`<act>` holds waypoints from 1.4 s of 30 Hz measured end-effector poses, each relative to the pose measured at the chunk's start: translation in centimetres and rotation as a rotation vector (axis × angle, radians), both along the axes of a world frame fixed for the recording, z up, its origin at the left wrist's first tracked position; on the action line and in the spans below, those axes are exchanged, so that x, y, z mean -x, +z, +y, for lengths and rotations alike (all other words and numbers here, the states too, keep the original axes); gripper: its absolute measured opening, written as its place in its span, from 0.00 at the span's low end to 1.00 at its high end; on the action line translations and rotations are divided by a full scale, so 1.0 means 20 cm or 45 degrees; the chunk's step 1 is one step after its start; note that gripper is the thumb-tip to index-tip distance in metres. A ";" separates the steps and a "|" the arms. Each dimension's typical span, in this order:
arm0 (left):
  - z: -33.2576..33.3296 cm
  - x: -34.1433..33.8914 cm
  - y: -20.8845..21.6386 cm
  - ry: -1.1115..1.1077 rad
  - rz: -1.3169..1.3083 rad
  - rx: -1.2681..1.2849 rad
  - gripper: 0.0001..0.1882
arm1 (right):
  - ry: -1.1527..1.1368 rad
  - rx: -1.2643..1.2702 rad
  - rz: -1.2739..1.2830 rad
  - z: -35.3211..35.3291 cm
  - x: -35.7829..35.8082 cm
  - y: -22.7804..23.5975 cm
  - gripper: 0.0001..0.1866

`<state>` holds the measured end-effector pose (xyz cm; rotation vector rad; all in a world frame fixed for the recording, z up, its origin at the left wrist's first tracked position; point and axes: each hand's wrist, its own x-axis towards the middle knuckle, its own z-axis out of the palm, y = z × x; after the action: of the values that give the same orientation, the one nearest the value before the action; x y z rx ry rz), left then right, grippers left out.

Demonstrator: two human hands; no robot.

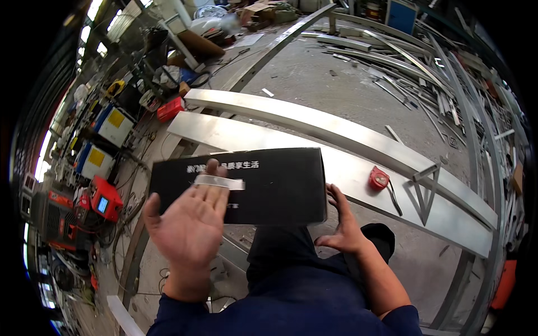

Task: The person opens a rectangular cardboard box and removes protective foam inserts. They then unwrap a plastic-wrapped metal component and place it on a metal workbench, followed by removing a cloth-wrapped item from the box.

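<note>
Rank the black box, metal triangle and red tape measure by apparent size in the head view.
1. Black box
2. Metal triangle
3. Red tape measure
The box's nearness may enlarge it.

2 beams lie side by side, the far beam (291, 111) behind the near beam (269, 138). A case (170, 109) sits just beside their left ends. On the near beam, toward its right end, lies a tape measure (379, 178); right of it is a triangle (429, 194), its upper end overlapping the far beam in view. Before the near beam's near edge is a box (280, 187), with the left hand (188, 232) in front of its left half and the right hand (347, 232) beside its right end. Behind both beams, to the right, scrap lengths (386, 63) lie on the floor (314, 81).
</note>
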<state>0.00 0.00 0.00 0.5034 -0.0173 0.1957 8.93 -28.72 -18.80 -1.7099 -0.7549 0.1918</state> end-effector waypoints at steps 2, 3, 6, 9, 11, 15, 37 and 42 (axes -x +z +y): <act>-0.05 -0.04 -0.03 -0.042 0.056 -0.020 0.59 | -0.170 0.085 -0.180 0.08 0.04 0.05 0.68; -0.13 -0.02 -0.14 -0.061 0.063 0.081 0.59 | -0.204 0.101 -0.157 -0.03 0.04 0.04 0.67; -0.19 -0.06 -0.25 -0.227 0.159 0.182 0.59 | -0.432 0.070 -0.232 -0.11 -0.02 -0.10 0.62; -0.18 -0.11 -0.43 -0.332 0.185 0.074 0.54 | -0.371 0.276 -0.092 -0.16 -0.06 -0.07 0.58; -0.13 -0.12 -0.45 -0.298 0.173 0.055 0.52 | -0.395 0.266 -0.012 -0.15 -0.07 -0.09 0.56; 0.07 -0.13 -0.48 -0.467 0.281 -0.195 0.42 | -0.438 0.328 -0.070 -0.08 -0.11 -0.15 0.56; 0.84 0.06 -1.16 0.124 0.346 -1.326 0.26 | -0.435 -0.380 0.364 -0.07 0.05 -0.31 0.35; 0.86 -0.19 -0.96 -0.126 0.605 -0.740 0.30 | -0.698 0.325 0.127 -0.16 -0.07 0.10 0.31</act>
<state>3.83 17.16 -19.21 1.1166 0.3738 -0.0358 10.26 -31.85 -16.70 -2.0670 -0.1732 -0.0095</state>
